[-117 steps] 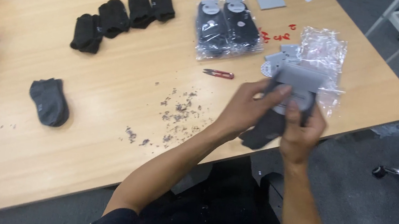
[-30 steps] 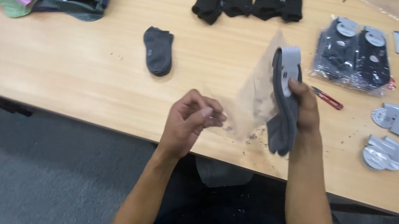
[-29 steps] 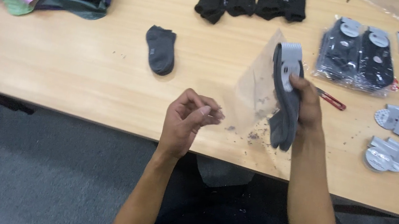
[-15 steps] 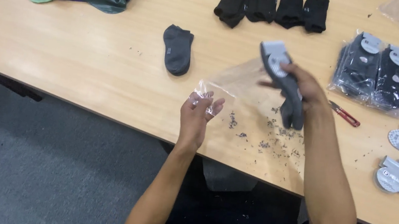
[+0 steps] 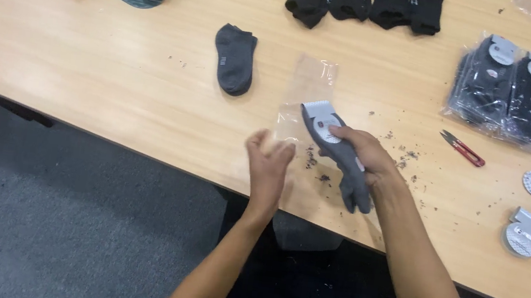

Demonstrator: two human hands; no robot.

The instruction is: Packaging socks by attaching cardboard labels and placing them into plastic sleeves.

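Fingers (image 5: 349, 136) of the right hand (image 5: 363, 158) wrap around a folded grey sock pair with a pale card header (image 5: 340, 155), holding it tilted just above the light wooden table (image 5: 117, 82), header end pointing away from the person. Left hand (image 5: 269, 164), fingers loosely curled, pinches the near edge of a clear plastic sleeve (image 5: 307, 90) lying flat just beyond the socks. Dark lint specks (image 5: 404, 157) dot the table beside the right hand; 1 loose grey sock (image 5: 234, 58) lies well apart.

Blurred left hand (image 5: 268, 163), grip unclear
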